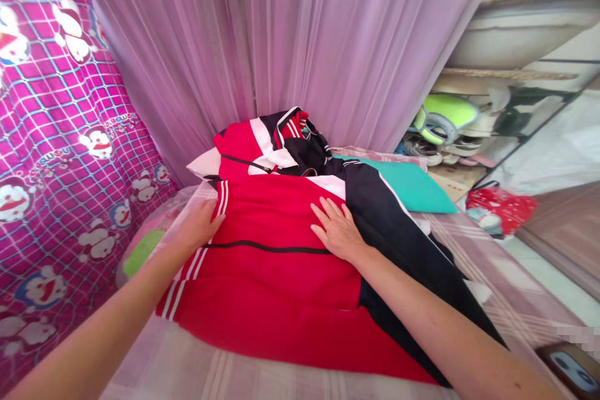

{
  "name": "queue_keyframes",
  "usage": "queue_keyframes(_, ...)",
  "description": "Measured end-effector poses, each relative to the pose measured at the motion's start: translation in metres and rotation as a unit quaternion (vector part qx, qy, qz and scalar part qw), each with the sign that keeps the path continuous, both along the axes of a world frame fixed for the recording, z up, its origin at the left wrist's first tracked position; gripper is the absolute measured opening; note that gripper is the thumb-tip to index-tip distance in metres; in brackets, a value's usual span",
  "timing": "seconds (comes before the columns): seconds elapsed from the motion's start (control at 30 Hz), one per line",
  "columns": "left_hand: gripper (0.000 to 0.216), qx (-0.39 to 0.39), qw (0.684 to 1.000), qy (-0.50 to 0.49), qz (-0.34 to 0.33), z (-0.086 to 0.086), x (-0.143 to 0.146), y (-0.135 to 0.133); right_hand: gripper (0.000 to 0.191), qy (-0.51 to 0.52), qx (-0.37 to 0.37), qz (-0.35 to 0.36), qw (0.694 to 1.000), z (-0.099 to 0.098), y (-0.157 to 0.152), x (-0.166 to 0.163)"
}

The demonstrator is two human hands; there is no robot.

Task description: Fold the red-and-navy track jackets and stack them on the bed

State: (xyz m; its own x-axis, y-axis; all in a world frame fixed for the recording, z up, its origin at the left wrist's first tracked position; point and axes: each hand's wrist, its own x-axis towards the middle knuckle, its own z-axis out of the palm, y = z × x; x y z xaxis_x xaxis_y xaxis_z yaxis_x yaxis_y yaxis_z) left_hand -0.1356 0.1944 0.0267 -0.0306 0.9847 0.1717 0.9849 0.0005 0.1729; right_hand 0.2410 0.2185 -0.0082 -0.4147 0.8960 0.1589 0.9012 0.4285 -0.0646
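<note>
A red, white and black zip-up track jacket [281,312] lies spread on the bed, with a long black zip running across its red part. My left hand [202,225] lies on the white-striped ribbed edge at the jacket's left, fingers stretched out. My right hand [338,229] rests flat with spread fingers on the red cloth, close to the black section. Neither hand grips anything. Behind, another red, white and black garment [239,137] lies bunched, its striped collar upright; where it parts from the front jacket is hard to tell.
A checked bedsheet [529,294] lies underneath. A teal flat item [412,187] is at the back right, a phone [572,365] at the lower right. A purple curtain [300,31] hangs behind, a pink patterned one [60,137] at left. Shelves with shoes [440,131] stand right.
</note>
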Motion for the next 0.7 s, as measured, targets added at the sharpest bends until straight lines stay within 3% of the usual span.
queue_keyframes(0.1,0.055,0.005,0.994,0.033,-0.102,-0.012,0.034,-0.035,0.058,-0.007,-0.076,-0.010,0.997,-0.001,-0.008,0.000)
queue_keyframes(0.27,0.058,-0.020,0.993,0.072,-0.090,-0.034,0.080,-0.078,0.057,0.012,-0.107,-0.031,0.994,0.021,-0.014,-0.002)
queue_keyframes(0.4,0.056,-0.010,0.993,0.086,-0.080,-0.035,0.083,-0.081,0.054,0.068,-0.042,-0.015,0.997,0.039,-0.061,0.010)
queue_keyframes(0.5,0.056,0.010,0.994,0.073,-0.083,-0.032,0.080,-0.078,0.048,0.086,0.012,-0.018,0.996,0.034,-0.108,0.037)
queue_keyframes(0.6,0.051,0.039,0.993,0.049,-0.095,-0.023,0.082,-0.079,0.042,0.110,0.067,-0.068,0.989,0.021,-0.139,0.081)
queue_keyframes(0.7,0.048,0.077,0.990,0.038,-0.113,-0.009,0.089,-0.087,0.042,0.158,0.122,-0.161,0.967,0.015,-0.148,0.132)
